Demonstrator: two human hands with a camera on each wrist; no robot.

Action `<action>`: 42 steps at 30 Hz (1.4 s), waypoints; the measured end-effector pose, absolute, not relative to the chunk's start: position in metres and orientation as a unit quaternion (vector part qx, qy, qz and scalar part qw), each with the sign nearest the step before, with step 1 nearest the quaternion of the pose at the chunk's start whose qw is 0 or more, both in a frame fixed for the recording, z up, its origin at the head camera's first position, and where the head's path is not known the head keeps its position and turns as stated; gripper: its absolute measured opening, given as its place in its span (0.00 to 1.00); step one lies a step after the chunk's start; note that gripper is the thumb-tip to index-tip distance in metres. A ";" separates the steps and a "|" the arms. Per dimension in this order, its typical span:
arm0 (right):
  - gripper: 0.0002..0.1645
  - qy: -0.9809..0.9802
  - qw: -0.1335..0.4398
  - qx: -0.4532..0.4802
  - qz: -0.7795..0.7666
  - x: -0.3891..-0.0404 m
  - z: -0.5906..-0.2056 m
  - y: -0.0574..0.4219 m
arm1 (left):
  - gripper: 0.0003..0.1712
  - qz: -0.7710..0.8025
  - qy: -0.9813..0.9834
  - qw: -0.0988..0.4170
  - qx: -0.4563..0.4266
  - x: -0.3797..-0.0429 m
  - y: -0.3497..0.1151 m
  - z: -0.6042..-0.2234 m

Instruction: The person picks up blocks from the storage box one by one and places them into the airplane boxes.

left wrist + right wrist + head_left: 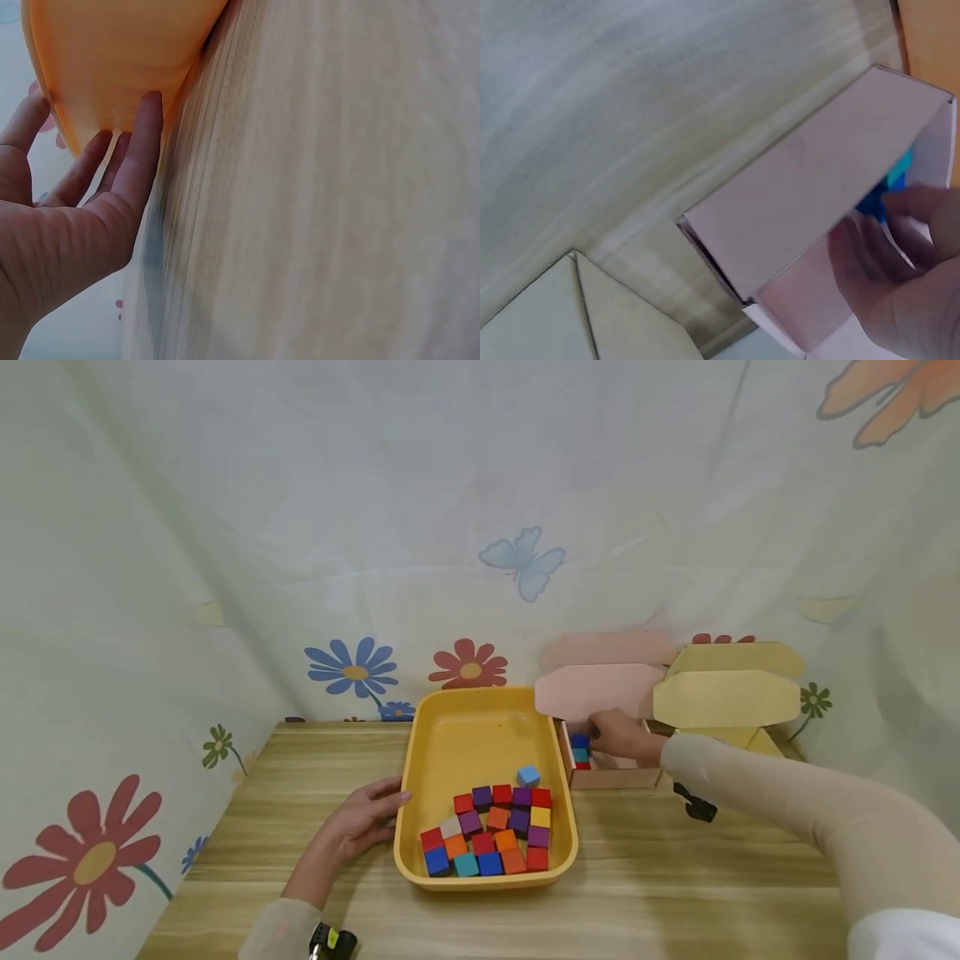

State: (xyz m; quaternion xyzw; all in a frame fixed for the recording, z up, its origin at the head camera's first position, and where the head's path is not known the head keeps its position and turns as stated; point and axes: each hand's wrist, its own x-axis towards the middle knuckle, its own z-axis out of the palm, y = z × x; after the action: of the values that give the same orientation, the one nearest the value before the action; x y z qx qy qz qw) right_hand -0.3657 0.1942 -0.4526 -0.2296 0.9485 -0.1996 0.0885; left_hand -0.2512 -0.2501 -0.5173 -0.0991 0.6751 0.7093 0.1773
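Note:
My left hand [363, 818] rests at the left side of a yellow plastic tray [480, 883]. Its thumb [24, 124] meets the rim, while its outstretched fingers [141, 157] touch the outer wall, as the left wrist view shows. Inside the tray, several coloured cubes [497, 818] lie grouped toward the near end, with a light blue cube [528, 776] at the far edge of the group. My right hand [621, 733] reaches into a small pink cardboard box [613, 778], pinching a blue cube [869, 204] partly hidden by the fingers. Beside it, blue, teal and red cubes [581, 753] line the box's left wall.
The pink box's raised lid [596, 690] stands behind the right hand. To its right is a yellow cardboard box [726, 697], lid up, partly covered by the right sleeve [780, 793]. A flower-printed cloth [420, 527] hangs behind the wooden table [675, 893].

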 end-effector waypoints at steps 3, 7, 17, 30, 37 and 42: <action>0.10 0.943 0.149 -0.221 -0.200 -0.367 -0.445 0.191 | 0.37 0.709 0.675 0.181 -0.097 -0.251 -0.251 -0.517; 0.14 0.936 0.201 -0.203 -0.204 -0.375 -0.437 0.186 | 0.37 0.705 0.678 0.182 -0.099 -0.252 -0.251 -0.516; 0.15 0.925 0.235 -0.184 -0.236 -0.387 -0.434 0.181 | 0.39 0.696 0.686 0.186 -0.102 -0.252 -0.252 -0.516; 0.16 0.904 0.026 -0.416 -0.092 -0.378 -0.411 0.185 | 0.38 0.704 0.679 0.182 -0.103 -0.252 -0.252 -0.516; 0.31 0.891 -0.015 -0.446 -0.078 -0.363 -0.395 0.179 | 0.39 0.708 0.673 0.194 -0.089 -0.255 -0.253 -0.514; 0.36 0.890 0.026 -0.451 -0.061 -0.352 -0.388 0.165 | 0.39 0.718 0.662 0.199 -0.077 -0.253 -0.253 -0.517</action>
State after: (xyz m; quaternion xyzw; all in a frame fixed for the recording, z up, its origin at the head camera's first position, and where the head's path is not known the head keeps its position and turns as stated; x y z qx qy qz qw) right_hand -0.3520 0.1650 -0.3875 -0.4510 0.8900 -0.0611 0.0257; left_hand -0.2528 -0.2532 -0.5171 -0.0770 0.6620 0.7183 0.1994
